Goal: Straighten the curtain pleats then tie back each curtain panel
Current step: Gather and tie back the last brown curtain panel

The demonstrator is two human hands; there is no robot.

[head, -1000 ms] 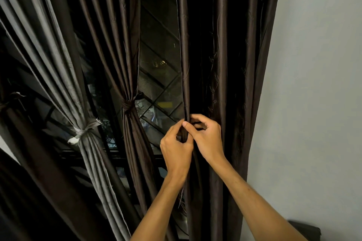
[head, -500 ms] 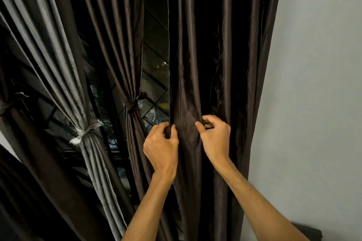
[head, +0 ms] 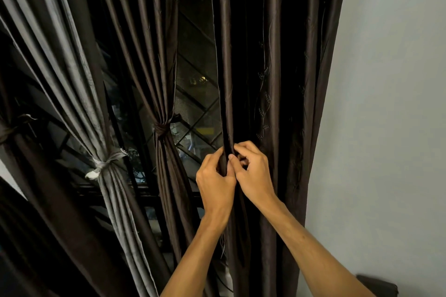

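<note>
A dark brown curtain panel [head: 277,79] hangs loose beside the wall on the right. My left hand [head: 214,181] and my right hand [head: 253,173] meet at its left edge, both pinching the same folded pleat [head: 226,103] at about waist height of the panel. To the left, a second dark brown panel [head: 154,67] is gathered by a dark tie [head: 162,129]. Further left, a grey panel [head: 72,79] is bound with a pale tie [head: 106,163].
A pale wall [head: 386,128] fills the right side. Behind the curtains a dark window with a diamond-pattern grille [head: 198,108] shows. Another tied dark panel [head: 14,132] sits at the far left edge. A dark object [head: 376,284] lies at the bottom right.
Half a second ago my hands were apart, spreading the fabric flat. My left hand has moved right, and both hands now pinch the fabric together into one narrow pleat.
</note>
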